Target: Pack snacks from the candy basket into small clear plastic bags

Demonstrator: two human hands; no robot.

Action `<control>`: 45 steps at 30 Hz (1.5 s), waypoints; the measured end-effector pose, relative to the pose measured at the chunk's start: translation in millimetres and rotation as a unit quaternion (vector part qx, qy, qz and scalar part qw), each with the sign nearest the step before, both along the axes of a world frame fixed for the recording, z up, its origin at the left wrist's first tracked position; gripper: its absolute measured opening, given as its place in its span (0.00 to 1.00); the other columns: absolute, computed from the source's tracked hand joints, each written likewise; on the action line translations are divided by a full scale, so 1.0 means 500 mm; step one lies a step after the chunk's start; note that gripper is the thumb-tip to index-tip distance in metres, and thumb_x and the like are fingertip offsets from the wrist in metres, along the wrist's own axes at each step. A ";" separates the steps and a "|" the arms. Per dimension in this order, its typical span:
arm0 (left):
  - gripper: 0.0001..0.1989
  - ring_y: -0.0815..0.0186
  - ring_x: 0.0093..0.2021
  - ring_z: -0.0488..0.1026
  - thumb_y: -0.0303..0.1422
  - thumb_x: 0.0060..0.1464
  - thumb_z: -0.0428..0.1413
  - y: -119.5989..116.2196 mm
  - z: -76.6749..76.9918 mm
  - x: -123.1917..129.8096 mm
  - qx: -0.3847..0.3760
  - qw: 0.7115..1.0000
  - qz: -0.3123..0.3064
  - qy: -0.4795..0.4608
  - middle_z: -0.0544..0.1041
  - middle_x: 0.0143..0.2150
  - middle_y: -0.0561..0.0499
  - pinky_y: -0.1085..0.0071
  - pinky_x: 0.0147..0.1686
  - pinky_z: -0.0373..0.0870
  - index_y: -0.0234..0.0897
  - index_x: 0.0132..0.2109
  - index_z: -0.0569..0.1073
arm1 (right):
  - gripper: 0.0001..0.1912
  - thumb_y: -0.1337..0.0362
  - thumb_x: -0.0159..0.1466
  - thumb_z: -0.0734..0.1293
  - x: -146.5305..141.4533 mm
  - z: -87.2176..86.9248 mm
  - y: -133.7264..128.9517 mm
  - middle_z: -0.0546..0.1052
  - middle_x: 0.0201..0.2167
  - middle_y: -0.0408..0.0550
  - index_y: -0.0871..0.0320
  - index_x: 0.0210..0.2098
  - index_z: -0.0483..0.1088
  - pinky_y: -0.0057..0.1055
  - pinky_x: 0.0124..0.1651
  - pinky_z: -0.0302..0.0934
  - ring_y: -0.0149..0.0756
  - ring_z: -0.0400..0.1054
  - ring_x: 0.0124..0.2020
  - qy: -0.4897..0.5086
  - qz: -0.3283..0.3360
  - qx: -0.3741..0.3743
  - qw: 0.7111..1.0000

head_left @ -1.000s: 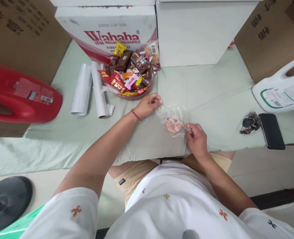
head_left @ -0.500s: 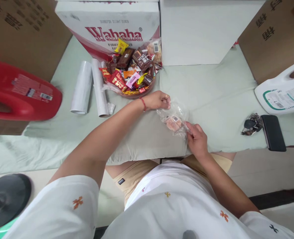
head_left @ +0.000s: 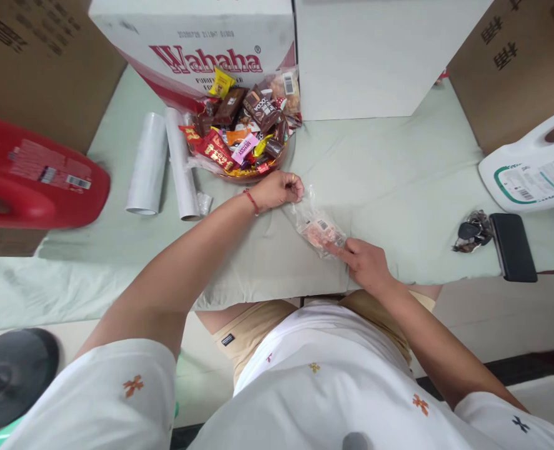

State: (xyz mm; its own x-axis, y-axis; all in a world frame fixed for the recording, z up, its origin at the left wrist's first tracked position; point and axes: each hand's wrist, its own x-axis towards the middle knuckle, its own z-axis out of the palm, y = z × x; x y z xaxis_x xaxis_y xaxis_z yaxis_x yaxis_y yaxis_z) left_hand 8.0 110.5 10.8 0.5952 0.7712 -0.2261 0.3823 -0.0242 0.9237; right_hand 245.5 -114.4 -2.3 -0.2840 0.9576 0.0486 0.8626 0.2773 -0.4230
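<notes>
A clear plastic bag [head_left: 304, 209] lies slantwise over the cloth, with a pinkish packaged snack [head_left: 319, 232] inside bearing a small barcode label. My left hand [head_left: 282, 189], a red string bracelet at its wrist, pinches the bag's upper left end. At the lower right, my right hand [head_left: 365, 259] grips the bag's other end, its index finger stretched over the snack and the other fingers curled under. Just beyond my left hand stands a bowl [head_left: 246, 176] heaped with wrapped sweets and chocolates [head_left: 239, 131].
Left of the bowl lie two white rolls [head_left: 148, 165] [head_left: 182, 169] and a red jug [head_left: 37, 172]. A Wahaha carton [head_left: 202, 37] and a plain white box [head_left: 380, 62] line the back. To the right are a white jug [head_left: 530, 165], keys [head_left: 474, 231] and a black phone [head_left: 513, 247].
My left hand has drawn the bag's upper end leftward, stretching the bag out. My right index finger has moved from the bag's right edge onto the snack.
</notes>
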 end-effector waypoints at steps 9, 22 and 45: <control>0.11 0.64 0.41 0.74 0.32 0.52 0.59 -0.019 0.004 -0.014 0.024 0.994 0.068 -0.078 0.78 0.42 0.47 0.63 0.46 0.73 0.37 0.44 0.75 | 0.36 0.79 0.63 0.57 0.008 0.004 0.003 0.66 0.31 0.44 0.41 0.61 0.73 0.31 0.28 0.36 0.35 0.54 0.31 -0.077 0.067 0.008 0.995; 0.16 0.54 0.63 0.71 0.22 0.53 0.53 -0.071 0.063 0.026 0.431 0.860 -0.266 0.053 0.83 0.41 0.50 0.44 0.71 0.48 0.44 0.42 0.81 | 0.35 0.77 0.65 0.58 0.010 0.004 0.008 0.69 0.34 0.46 0.40 0.65 0.70 0.32 0.28 0.36 0.36 0.56 0.32 -0.103 0.094 0.018 0.990; 0.30 0.45 0.70 0.64 0.53 0.63 0.55 -0.299 -0.007 0.026 0.339 0.910 -0.027 0.237 0.69 0.69 0.33 0.28 0.70 0.39 0.36 0.62 0.70 | 0.33 0.78 0.68 0.55 0.076 0.031 -0.059 0.73 0.57 0.59 0.52 0.70 0.61 0.41 0.43 0.71 0.47 0.70 0.48 -0.045 0.085 0.120 0.988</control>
